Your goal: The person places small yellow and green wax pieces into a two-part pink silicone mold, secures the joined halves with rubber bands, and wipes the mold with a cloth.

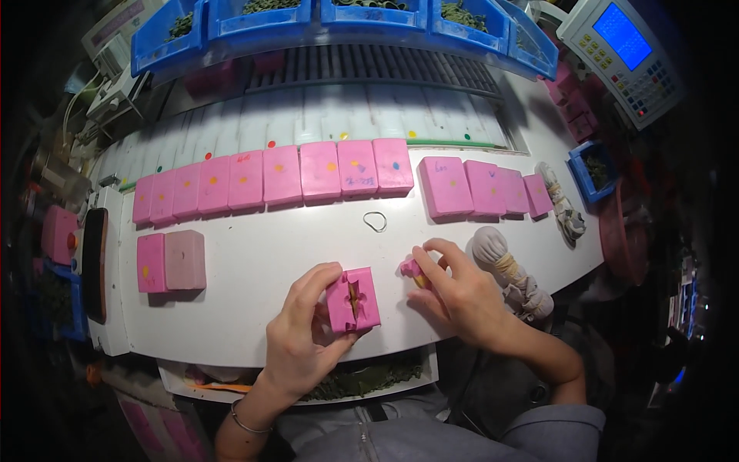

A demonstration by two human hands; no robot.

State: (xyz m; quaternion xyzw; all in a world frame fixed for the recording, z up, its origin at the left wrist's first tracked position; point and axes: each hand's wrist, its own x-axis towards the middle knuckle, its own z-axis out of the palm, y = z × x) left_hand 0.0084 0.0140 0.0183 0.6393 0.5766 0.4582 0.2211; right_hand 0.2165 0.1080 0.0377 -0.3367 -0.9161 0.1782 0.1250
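Note:
My left hand grips a pink rubber mould by its sides, above the near part of the white table. The mould's upward face shows a carved hollow with a dark slot in the middle. To the right, my right hand pinches a small pink mould piece with a yellow patch, apart from the mould. Part of this piece is hidden by the fingers. Beyond both hands lies a thin bent wire loop.
Pink blocks stand in a row behind, more at right, two at left. Tied white cloth bundles lie by my right hand. Blue bins hold green pieces. A control panel stands far right; an open drawer is below.

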